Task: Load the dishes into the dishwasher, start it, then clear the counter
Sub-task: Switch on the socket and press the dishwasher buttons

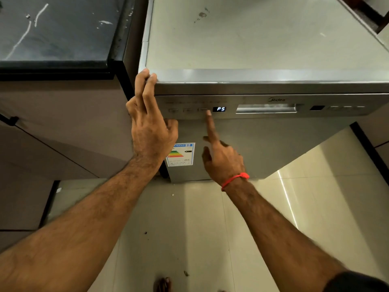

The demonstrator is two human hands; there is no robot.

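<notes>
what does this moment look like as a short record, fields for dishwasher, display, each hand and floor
dishwasher: steel, door closed
display: lit, reads P5
left hand: fingers straight, resting on the top front corner of the dishwasher
right hand: index fingertip at the button left of the display, other fingers curled
wrist band: red, on right wrist
energy label: on the door, partly behind left hand
floor: pale glossy tiles

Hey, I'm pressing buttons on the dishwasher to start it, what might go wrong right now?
The right hand has its index fingertip at the button beside the display, which reads P5; neighbouring buttons sit close, so a slip could change the program. The left hand rests on the dishwasher top corner, its thumb near the leftmost button, risking an accidental press.
</notes>
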